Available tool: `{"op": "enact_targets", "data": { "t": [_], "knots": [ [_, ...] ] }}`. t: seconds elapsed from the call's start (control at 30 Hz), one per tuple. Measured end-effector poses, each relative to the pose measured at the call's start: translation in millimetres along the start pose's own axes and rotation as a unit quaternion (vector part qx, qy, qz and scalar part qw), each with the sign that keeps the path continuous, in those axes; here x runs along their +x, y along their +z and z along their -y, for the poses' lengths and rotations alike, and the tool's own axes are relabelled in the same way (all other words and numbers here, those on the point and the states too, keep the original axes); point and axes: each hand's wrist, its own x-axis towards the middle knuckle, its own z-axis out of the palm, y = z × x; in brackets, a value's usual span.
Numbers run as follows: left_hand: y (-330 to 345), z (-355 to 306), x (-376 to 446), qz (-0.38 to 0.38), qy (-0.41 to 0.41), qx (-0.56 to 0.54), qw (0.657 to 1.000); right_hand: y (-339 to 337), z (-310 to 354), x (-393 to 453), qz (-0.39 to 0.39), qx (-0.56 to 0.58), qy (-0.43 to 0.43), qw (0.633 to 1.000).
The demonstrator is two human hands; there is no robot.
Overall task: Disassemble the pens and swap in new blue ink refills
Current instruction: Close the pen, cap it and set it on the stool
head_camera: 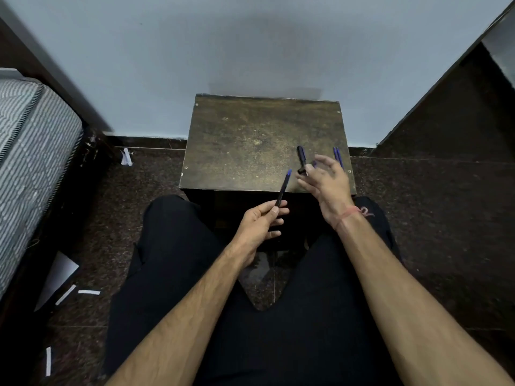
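I see left hand [262, 221] pinching pen [283, 188]; right hand [327, 178] at black barrel [301, 158], grip unclear. Blue refills [338, 157] wait; swap unfinished, I judge.

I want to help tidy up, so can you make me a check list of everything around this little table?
Surface: small brown table, scuffed top.
Job's things: pen in left hand; dark pen part and two blue refills on table.
Clutter: paper strips on floor.
Hands: left hand grips pen; right hand over dark pen part, grip unclear.
Cables: nothing seen.
Surroundings: mattress left, pale wall behind.
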Motion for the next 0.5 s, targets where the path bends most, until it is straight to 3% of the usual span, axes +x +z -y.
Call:
{"op": "enact_targets", "data": {
  "t": [0.07, 0.13, 0.5],
  "knots": [
    [1, 2, 0, -0.013, 0.004, 0.033, 0.999, -10, 3, -4, 0.013, 0.113, 0.056, 0.992],
    [2, 3, 0, -0.021, 0.007, 0.048, 0.999, -14, 6, -5, 0.035, 0.141, 0.079, 0.986],
    [1, 3, -1, -0.044, 0.018, 0.084, 0.995, -15, 2, -7, 0.06, 0.079, 0.063, 0.993]
  ]
}}
